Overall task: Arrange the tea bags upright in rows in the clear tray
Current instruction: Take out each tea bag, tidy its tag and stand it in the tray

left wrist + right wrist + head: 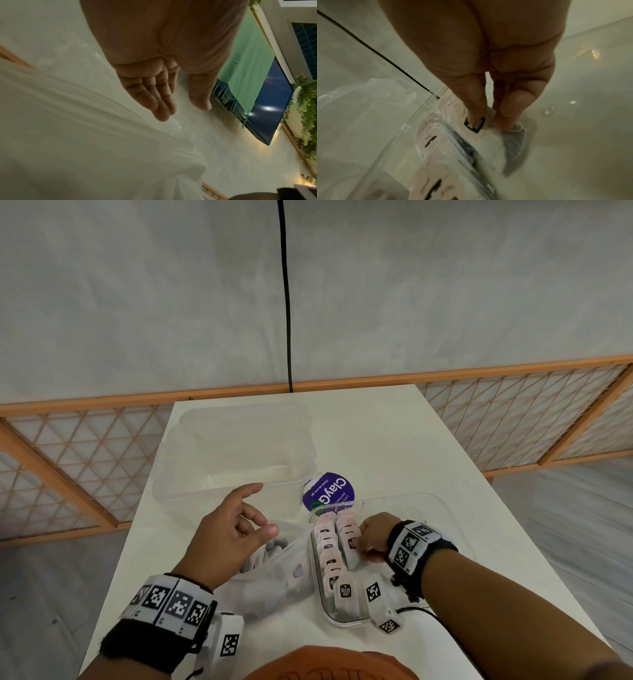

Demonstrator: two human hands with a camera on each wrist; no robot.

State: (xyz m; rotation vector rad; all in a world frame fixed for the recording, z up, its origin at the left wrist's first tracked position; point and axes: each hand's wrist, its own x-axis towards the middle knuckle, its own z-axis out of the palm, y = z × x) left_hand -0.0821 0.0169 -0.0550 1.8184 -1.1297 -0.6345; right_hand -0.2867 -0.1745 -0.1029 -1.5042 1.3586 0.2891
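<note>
The clear tray [342,623] sits on the white table [394,440] at the right. Two rows of pink-tagged tea bags [330,556] stand upright along its left side. My right hand [360,546] is inside the tray and pinches a tea bag [352,554] at the near end of the second row. In the right wrist view my thumb and a finger [505,119] pinch the top of that tea bag [513,142], beside its black-labelled tag [475,124]. My left hand [263,508] hovers open and holds nothing, above a clear plastic bag [274,573] with more tea bags.
A clear lid [233,453] lies at the back left of the table. A round purple sticker [329,491] lies between the lid and the tray. The right part of the tray floor [573,135] is bare. A black cable [287,302] hangs at the wall.
</note>
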